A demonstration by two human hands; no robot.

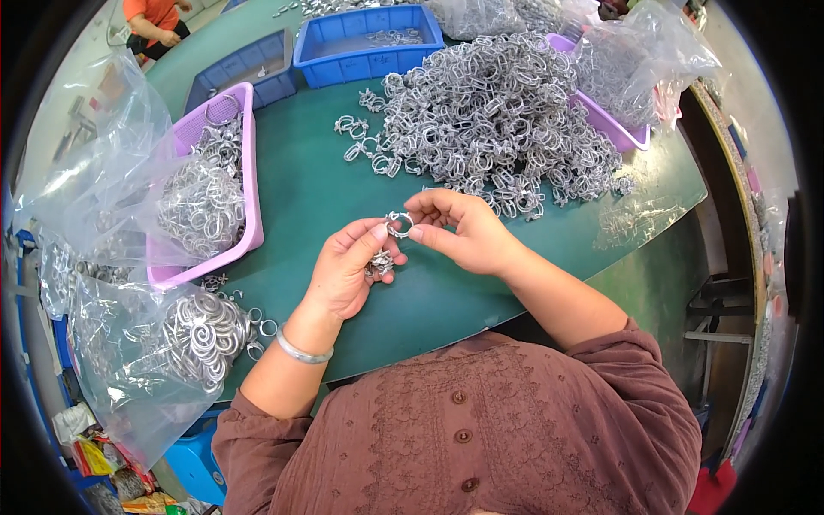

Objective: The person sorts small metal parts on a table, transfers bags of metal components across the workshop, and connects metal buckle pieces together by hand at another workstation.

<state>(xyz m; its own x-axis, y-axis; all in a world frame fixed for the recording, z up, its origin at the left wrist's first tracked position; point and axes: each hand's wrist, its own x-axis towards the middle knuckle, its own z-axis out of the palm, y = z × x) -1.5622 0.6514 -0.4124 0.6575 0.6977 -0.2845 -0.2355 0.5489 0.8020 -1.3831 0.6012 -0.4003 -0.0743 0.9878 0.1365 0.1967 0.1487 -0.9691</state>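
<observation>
My left hand [340, 268] and my right hand [470, 233] meet over the green table, just in front of the big heap. Between them is a silver metal ring [400, 225]; my left thumb and forefinger pinch its left side, and my right thumb and fingers close on its right side. Several small silver metal pieces [378, 263] sit in the curled lower fingers of my left hand; their exact shape is hard to make out. Beyond the hands lies a large heap of grey metal rings with small fittings [489, 116], a few of them loose at its left edge.
At left, a pink basket [251, 172] holds bagged metal parts. A clear bag [112, 360] spills plain rings [206, 330] near my left forearm. Blue trays [369, 69] and another pink basket [614, 124] stand farther back. A person in orange [153, 21] is at the far left.
</observation>
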